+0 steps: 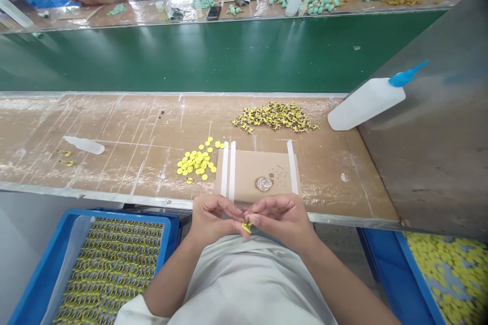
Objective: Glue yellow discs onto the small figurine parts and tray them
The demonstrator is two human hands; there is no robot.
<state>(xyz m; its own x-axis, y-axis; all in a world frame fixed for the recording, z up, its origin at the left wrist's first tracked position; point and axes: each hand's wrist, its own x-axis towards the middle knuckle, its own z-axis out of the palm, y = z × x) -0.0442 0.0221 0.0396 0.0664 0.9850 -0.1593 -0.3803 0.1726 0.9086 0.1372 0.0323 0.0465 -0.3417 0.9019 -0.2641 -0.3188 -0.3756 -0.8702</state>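
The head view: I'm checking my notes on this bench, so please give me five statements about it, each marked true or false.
1. A small yellow piece is at the fingertips of the left hand and right hand. True.
2. Most of the loose yellow discs lie right of the cardboard sheet. False: most lie left of it.
3. A blue tray at lower left holds rows of yellow-and-dark pieces. True.
4. The bottle beside the metal panel has a red tip. False: its tip is blue.
5. A pile of small yellow-and-dark parts lies on the brown bench top. True.
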